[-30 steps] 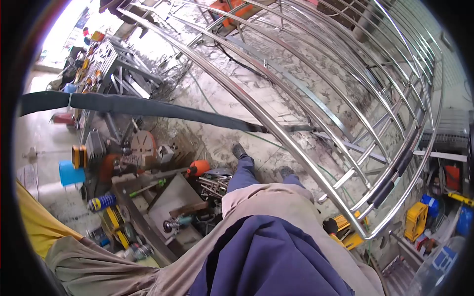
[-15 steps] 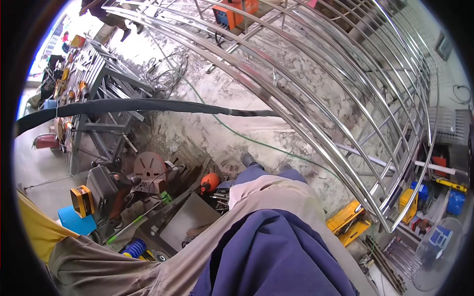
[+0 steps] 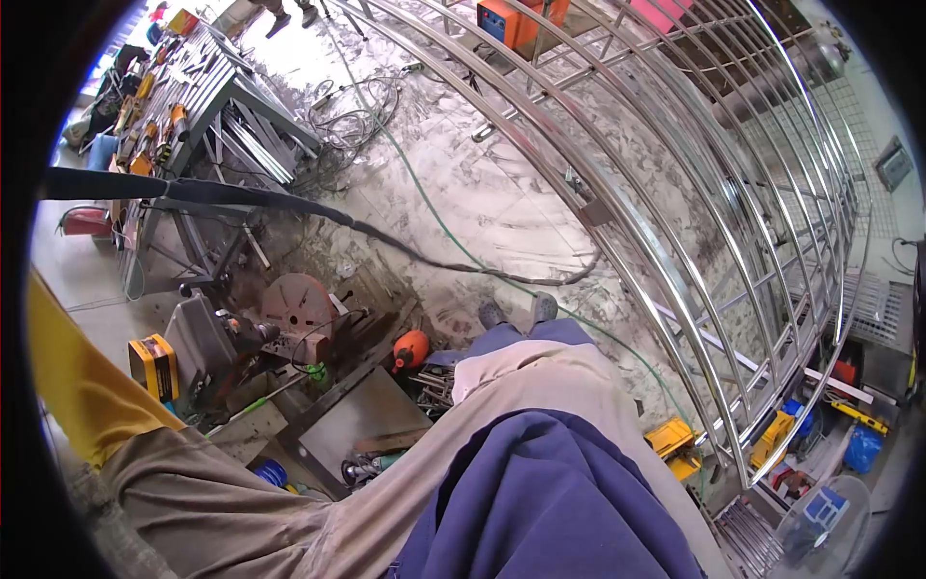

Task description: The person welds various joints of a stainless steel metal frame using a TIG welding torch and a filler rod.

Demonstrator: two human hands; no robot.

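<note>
Neither of my hands shows in the head view. A yellow sleeve or cloth [image 3: 82, 372] comes down at the left edge and meets brown fabric [image 3: 212, 502]. Below me hang dark blue cloth [image 3: 540, 492] and my beige clothing, with my shoes [image 3: 492, 314] on the dusty floor. A thick black sheathed cable [image 3: 260, 196] runs from the left edge, sags across the floor and curves up by a large frame of shiny bent metal tubes [image 3: 666, 246]. Which hand, if any, touches the cable or the frame cannot be seen.
Metal bars lie on a workbench [image 3: 207, 96] at the left. Nearby stand a machine with a round disc [image 3: 299, 304] and an orange bottle-like object [image 3: 411, 349]. A green hose [image 3: 424, 198] crosses the floor. An orange box-shaped machine [image 3: 521, 24] and another person's feet [image 3: 289, 19] are farther off.
My view has shifted, so the surroundings sit differently. The black cable, almost straight before, now sags in a long curve over the floor. The other person's legs show less at the top.
</note>
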